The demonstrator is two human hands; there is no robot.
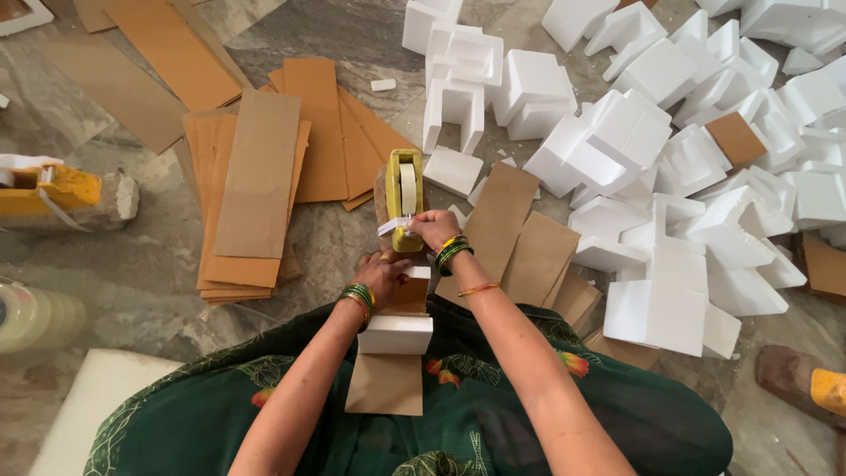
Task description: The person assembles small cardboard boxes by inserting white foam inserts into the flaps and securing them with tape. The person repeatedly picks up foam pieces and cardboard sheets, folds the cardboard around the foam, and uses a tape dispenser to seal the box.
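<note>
Tape strip [394,226] half hidden under right-hand fingers [429,220]

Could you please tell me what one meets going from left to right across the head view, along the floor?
Yellow tape dispenser on a stone block → stack of brown cardboard sheets → upright yellow tape dispenser → heap of white foam blocks.

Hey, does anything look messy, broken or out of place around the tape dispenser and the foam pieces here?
Nothing looks damaged. The white foam blocks lie in a loose jumble on the floor, and small foam crumbs are scattered near the cardboard sheets. The yellow tape dispenser stands upright under the right hand.
</note>
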